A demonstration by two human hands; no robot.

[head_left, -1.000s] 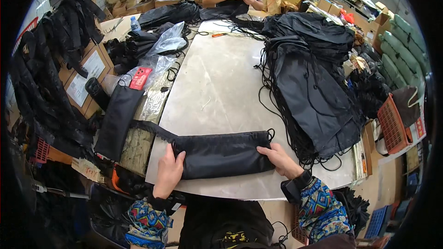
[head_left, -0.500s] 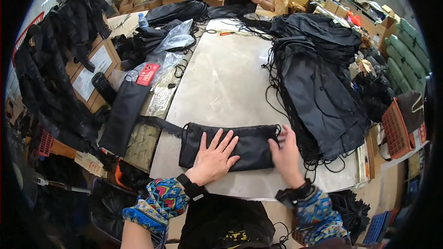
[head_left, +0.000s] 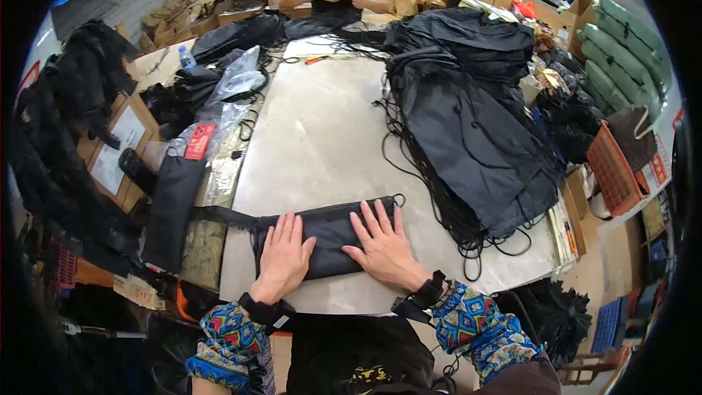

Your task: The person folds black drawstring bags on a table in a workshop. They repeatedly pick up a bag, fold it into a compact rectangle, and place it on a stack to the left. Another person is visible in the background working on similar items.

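Head view: we see the pale table [head_left: 314,132], taken left to right.
Black strip [head_left: 219,215]: reaches the left end of the black bag [head_left: 327,230]; whether joined, we cannot tell.
Left hand [head_left: 285,260]: palm down on the bag, fingers nearly together, thumb out.
Bag: flat near the table's front edge, beneath both palms, seemingly held smooth.
Right hand [head_left: 384,249]: palm down, fingers fanned, slanting inward.
Black cloth pile [head_left: 468,132]: rightward, apparently leaving us room.
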